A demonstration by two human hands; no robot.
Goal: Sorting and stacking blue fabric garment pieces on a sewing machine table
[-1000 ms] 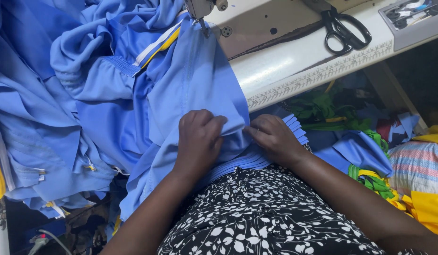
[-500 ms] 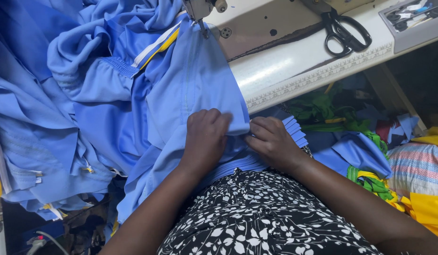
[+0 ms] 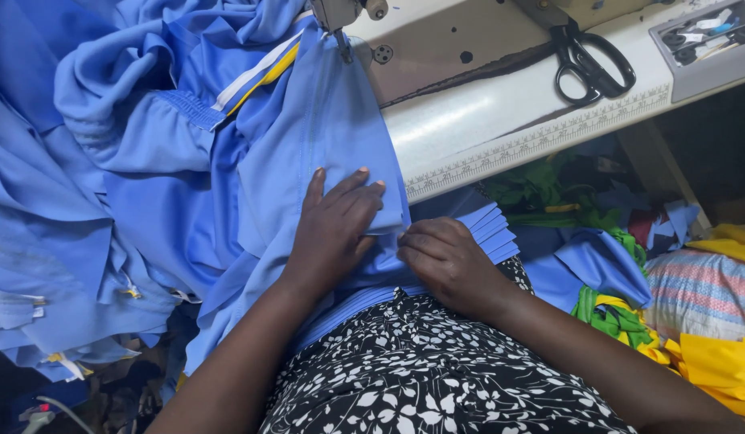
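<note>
Where the blue fabric (image 3: pixel 308 153) drapes off the counter (image 3: pixel 501 120) onto the lap, the left hand (image 3: pixel 334 229) lies flat on it, fingers spread. The right hand (image 3: pixel 445 261), just beside, curls onto a stack of blue strips (image 3: pixel 491 227). Black scissors (image 3: pixel 589 66) and a grey tray (image 3: pixel 706 40) sit farther back. Loose fabric crowds the counter's left edge.

A pale, cream-topped sewing bench (image 3: pixel 501 120) is catching soft light along its ruler-marked front edge. Black-handled scissors (image 3: pixel 589 64) are lying on it beside a grey plastic tray (image 3: pixel 710 44). Below, green, yellow and striped fabric scraps (image 3: pixel 678 305) are piling up in shadow.
</note>
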